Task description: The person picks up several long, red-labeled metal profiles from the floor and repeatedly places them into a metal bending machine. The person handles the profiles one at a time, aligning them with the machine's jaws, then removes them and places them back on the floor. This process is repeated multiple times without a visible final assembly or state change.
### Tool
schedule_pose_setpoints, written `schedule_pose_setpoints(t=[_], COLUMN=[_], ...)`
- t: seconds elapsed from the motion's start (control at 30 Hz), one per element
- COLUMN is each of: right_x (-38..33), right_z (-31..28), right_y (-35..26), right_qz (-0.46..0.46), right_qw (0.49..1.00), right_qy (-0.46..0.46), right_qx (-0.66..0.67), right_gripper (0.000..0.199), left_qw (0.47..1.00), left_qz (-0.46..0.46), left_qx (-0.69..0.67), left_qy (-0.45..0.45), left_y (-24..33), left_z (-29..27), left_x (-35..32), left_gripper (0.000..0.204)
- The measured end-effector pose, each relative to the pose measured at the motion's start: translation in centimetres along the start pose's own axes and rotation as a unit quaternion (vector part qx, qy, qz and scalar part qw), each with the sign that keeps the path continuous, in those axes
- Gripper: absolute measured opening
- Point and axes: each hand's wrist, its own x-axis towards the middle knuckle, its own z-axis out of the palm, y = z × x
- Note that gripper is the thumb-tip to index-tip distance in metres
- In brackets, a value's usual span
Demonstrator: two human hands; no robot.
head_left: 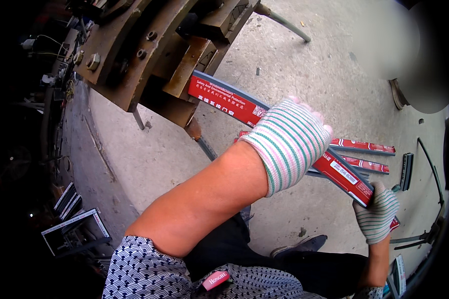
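A long grey window-frame profile bar (pixel 219 97) with red printed film slants across the middle. Its far left end meets the metal blocks of a rusty brown machine (pixel 179 74); whether it goes in between them I cannot tell. My left hand (pixel 292 142), in a striped fingerless glove, is closed over the middle of the bar, its fingertips on the far side. Gloved the same way, my right hand (pixel 378 212) grips the bar's near right end. Beneath lie several more red-filmed profile bars (pixel 366 164), partly hidden by my left hand and the held bar.
A metal rod (pixel 287 24) sticks out from the machine's top right. On the right are a short dark profile piece (pixel 407 172) and a thin dark hose or cable (pixel 431 164). A rectangular frame (pixel 77 231) stands at lower left. Another person's shoe (pixel 398 94) shows at upper right.
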Motion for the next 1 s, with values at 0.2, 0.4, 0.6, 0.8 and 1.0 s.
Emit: schedule_pose_setpoints(t=[0.2, 0.4, 0.6, 0.8, 1.0], right_x=[1.5, 1.1, 1.8, 2.2, 1.7], right_z=[0.1, 0.3, 0.8, 0.8, 0.9], right_y=[0.9, -0.5, -1.5, -1.5, -1.1], right_qz=[-0.004, -0.013, 0.013, 0.016, 0.013], right_qw=[0.999, 1.0, 0.999, 1.0, 0.999], right_qy=[-0.035, 0.008, 0.03, 0.01, 0.038], right_qx=[0.0, -0.007, 0.001, 0.0, 0.007], right_gripper=[0.047, 0.047, 0.043, 0.039, 0.038], left_qw=[1.0, 1.0, 0.999, 1.0, 0.999], left_qz=[-0.005, 0.015, 0.031, 0.02, 0.012], left_qx=[-0.014, -0.019, -0.02, -0.021, -0.026], left_qy=[-0.013, 0.017, 0.016, -0.001, -0.039], left_y=[0.3, 0.6, 0.2, 0.6, 1.7], left_z=[0.1, 0.2, 0.5, 0.1, -0.2], left_x=[0.8, 0.4, 0.5, 0.5, 1.6], left_gripper=[0.033, 0.029, 0.023, 0.024, 0.023])
